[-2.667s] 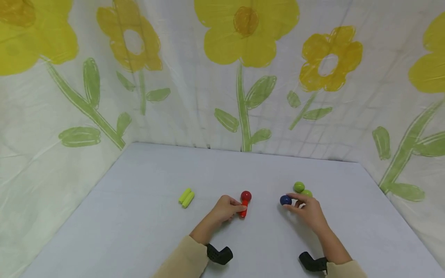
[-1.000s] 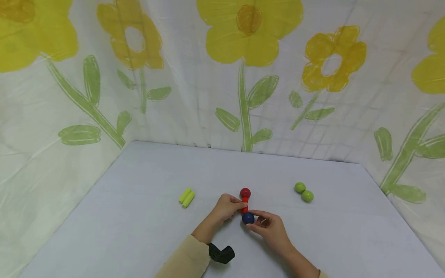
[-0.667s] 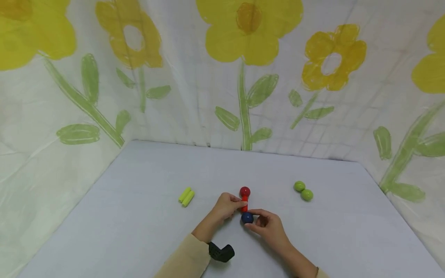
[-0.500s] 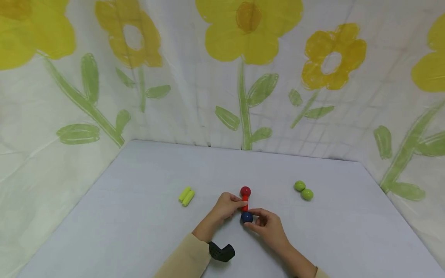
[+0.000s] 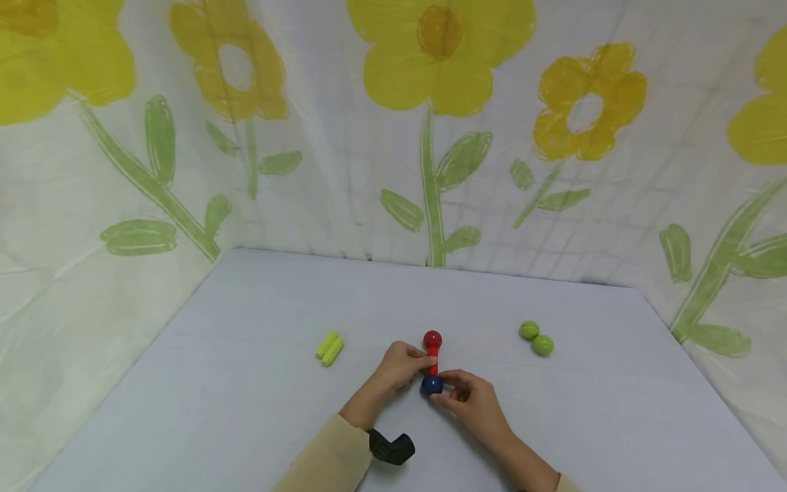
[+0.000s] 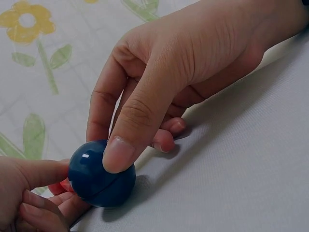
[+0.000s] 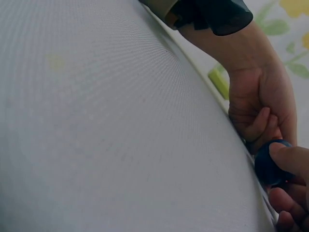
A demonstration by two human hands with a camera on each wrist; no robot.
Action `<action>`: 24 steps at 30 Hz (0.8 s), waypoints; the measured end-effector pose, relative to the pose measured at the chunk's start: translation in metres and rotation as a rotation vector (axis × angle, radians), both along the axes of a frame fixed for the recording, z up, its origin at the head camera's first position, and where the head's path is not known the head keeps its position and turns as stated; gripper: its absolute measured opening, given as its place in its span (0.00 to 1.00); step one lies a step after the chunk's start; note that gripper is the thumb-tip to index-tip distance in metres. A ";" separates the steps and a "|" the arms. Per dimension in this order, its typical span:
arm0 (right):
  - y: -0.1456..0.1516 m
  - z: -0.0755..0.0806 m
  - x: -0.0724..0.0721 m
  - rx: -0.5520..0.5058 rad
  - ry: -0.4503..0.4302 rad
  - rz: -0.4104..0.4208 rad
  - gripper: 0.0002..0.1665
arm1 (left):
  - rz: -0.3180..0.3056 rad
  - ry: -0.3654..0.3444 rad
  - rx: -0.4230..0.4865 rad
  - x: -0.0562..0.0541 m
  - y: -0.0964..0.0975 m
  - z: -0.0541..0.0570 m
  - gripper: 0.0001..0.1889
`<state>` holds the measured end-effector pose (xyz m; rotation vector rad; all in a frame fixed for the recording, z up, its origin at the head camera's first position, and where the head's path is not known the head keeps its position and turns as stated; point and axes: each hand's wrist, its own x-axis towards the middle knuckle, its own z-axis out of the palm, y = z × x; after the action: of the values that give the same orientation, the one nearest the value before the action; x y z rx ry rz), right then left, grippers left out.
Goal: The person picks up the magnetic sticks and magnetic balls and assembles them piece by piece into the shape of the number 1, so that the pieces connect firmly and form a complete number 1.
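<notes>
In the head view my left hand [image 5: 399,365] pinches a short red stick [image 5: 433,370] at mid-table. A red ball [image 5: 433,339] sits on the stick's far end. My right hand [image 5: 476,400] holds a glossy blue ball [image 5: 432,385] between thumb and fingers, against the near end of the stick. Up close in the left wrist view, the right thumb lies on the blue ball [image 6: 99,176], which has a seam line; it hides most of the stick. In the right wrist view the left hand [image 7: 265,104] is beyond the blue ball [image 7: 268,166].
Two yellow-green sticks [image 5: 330,348] lie side by side on the white table [image 5: 246,410], left of the hands. Two light green balls [image 5: 537,338] lie at the right. A cloth [image 5: 338,171] painted with yellow flowers hangs behind the table. A black device [image 5: 391,448] is on the left wrist.
My right hand has carried the blue ball leftward from near the green balls to the red stick's near end. Lately the ball has shifted slightly left. My left hand keeps its grip on the stick.
</notes>
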<state>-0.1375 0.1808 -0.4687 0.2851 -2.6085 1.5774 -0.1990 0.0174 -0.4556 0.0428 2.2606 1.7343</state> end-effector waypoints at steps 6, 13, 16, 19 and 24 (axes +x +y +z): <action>0.000 -0.001 0.000 0.002 0.008 0.005 0.19 | 0.000 0.011 0.001 -0.001 0.000 -0.001 0.11; 0.001 0.002 0.001 -0.025 -0.012 0.006 0.19 | 0.008 0.028 0.000 -0.001 0.001 -0.002 0.11; 0.001 0.002 0.001 -0.033 -0.019 0.006 0.20 | 0.008 0.056 -0.011 0.000 0.002 -0.003 0.11; 0.002 0.001 0.000 -0.036 -0.021 0.003 0.20 | 0.006 0.081 -0.025 0.000 0.002 -0.004 0.11; 0.002 0.001 0.000 -0.028 -0.019 0.000 0.20 | 0.003 0.101 -0.039 -0.002 0.001 -0.006 0.12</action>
<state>-0.1378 0.1829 -0.4678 0.2700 -2.5983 1.6226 -0.2006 0.0185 -0.4613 0.1220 2.3662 1.7256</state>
